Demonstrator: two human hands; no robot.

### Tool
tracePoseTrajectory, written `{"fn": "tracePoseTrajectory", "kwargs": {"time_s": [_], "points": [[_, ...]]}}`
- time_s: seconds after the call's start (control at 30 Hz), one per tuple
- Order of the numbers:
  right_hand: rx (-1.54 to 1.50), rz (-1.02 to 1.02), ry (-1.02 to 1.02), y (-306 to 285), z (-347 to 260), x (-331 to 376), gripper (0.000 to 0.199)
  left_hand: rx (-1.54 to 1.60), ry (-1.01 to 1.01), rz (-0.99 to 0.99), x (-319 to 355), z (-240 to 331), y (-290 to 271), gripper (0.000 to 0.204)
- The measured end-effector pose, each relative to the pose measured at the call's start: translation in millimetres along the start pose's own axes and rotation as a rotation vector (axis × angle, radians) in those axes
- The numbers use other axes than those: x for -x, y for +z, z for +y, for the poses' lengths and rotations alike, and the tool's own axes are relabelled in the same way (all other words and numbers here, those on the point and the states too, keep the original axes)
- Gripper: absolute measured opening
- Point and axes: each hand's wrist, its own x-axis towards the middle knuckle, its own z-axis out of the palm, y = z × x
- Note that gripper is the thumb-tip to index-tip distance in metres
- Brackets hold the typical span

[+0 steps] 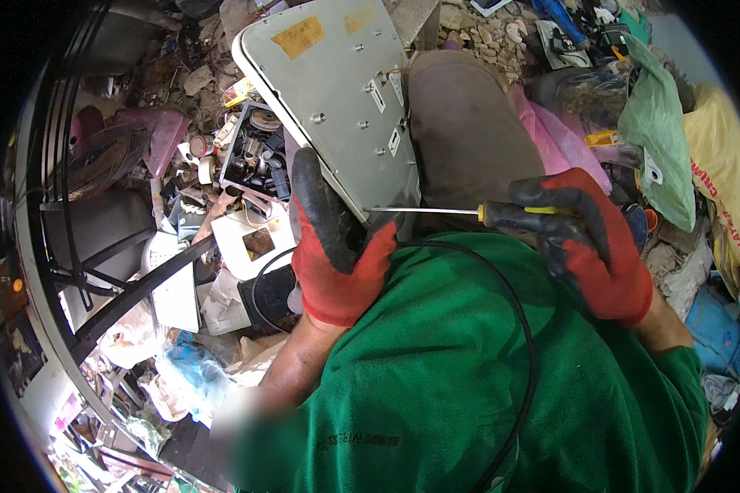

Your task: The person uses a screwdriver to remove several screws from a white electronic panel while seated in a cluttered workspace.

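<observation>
Resting against my legs is a flat grey metal panel (337, 90) with a pale rim, screws, small brackets and tan tape patches. My left hand (337, 246), in a red and black work glove, grips its lower corner, thumb and fingers on either side of the edge. In my right hand (592, 238), gloved alike, is a screwdriver (501, 214) with a black and yellow handle. Its long thin shaft points left, and the tip reaches the panel's lower corner. Part of the handle is hidden by my fingers.
A black cable (522, 345) loops over my green top. To the left stand a metal frame (140, 287) and a grey crate (230, 156) of small dark parts. Rubble (485, 41) lies ahead; green (658, 131) and yellow (719, 156) plastic bags lie at right.
</observation>
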Motion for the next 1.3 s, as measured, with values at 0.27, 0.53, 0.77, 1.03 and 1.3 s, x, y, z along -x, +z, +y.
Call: {"fn": "tracePoseTrajectory", "kwargs": {"time_s": [0.27,0.53,0.77,1.03,1.3], "points": [[0.071,-0.002,-0.246,7,29,9,0.045,0.031,0.166,0.03,-8,2,7,0.094],[0.111,0.053,-0.029,6,2,3,0.047,-0.01,0.187,0.019,-7,0,4,0.092],[0.137,0.079,-0.29,10,37,6,0.048,0.023,0.17,0.032,-7,1,6,0.092],[0.045,0.087,-0.003,12,23,3,0.046,-0.019,0.033,-0.002,0,1,1,0.098],[0.236,0.159,-0.272,20,28,-5,0.038,0.071,-0.017,0.049,4,-4,4,0.099]]}}
